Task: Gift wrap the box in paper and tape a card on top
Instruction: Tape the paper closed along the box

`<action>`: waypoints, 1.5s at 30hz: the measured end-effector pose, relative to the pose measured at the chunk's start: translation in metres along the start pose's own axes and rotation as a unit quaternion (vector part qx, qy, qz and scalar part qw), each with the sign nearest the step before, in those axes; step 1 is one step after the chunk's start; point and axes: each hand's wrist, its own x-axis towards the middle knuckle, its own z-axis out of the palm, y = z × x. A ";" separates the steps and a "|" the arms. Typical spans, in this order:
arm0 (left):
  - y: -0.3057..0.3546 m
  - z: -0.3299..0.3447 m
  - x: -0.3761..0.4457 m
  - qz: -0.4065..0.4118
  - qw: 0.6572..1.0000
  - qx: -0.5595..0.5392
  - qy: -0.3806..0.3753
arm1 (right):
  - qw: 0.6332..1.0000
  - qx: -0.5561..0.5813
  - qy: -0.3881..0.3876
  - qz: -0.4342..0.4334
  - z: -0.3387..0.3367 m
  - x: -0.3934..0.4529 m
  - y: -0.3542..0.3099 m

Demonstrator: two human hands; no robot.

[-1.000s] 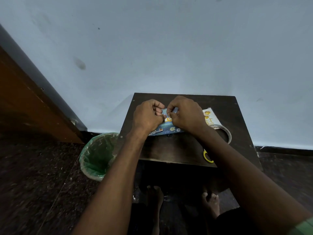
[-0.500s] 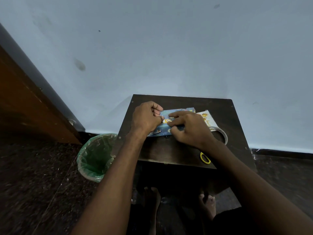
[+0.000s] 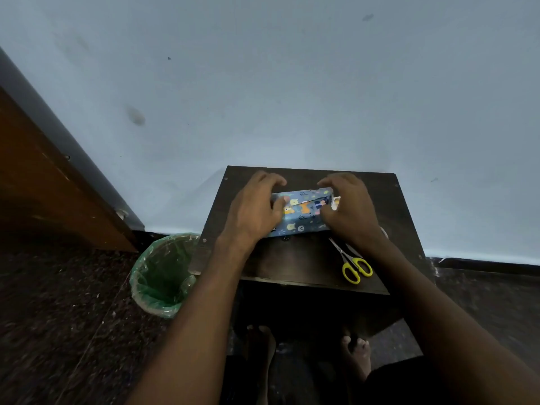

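Note:
A box wrapped in blue paper with small animal prints (image 3: pixel 302 213) lies on the dark wooden table (image 3: pixel 295 258). My left hand (image 3: pixel 254 210) grips its left end, fingers curled over the far edge. My right hand (image 3: pixel 349 207) grips its right end the same way. A white card with yellow print (image 3: pixel 336 202) peeks out just past the box's right end, mostly hidden by my right hand. A sliver of the tape roll (image 3: pixel 385 231) shows behind my right wrist.
Yellow-handled scissors (image 3: pixel 352 260) lie on the table near the front right. A green bin with a plastic liner (image 3: pixel 163 274) stands on the floor to the table's left. A pale wall rises right behind the table, and a wooden door is at far left.
Both hands were pinching paper at the middle of the box top. They have spread apart to the box's two ends, uncovering its top face. The scissors have come fully into view.

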 end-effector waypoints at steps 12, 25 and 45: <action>0.006 0.011 0.001 0.059 0.981 0.130 -0.131 | 0.844 0.423 -0.032 0.328 -0.017 -0.002 -0.019; 0.006 0.020 -0.001 0.094 0.992 0.060 -0.052 | 0.846 0.396 -0.022 0.355 0.007 -0.004 -0.014; 0.009 -0.005 0.001 0.068 0.991 -0.023 -0.109 | 0.988 -0.036 -0.126 -0.080 0.016 -0.003 0.004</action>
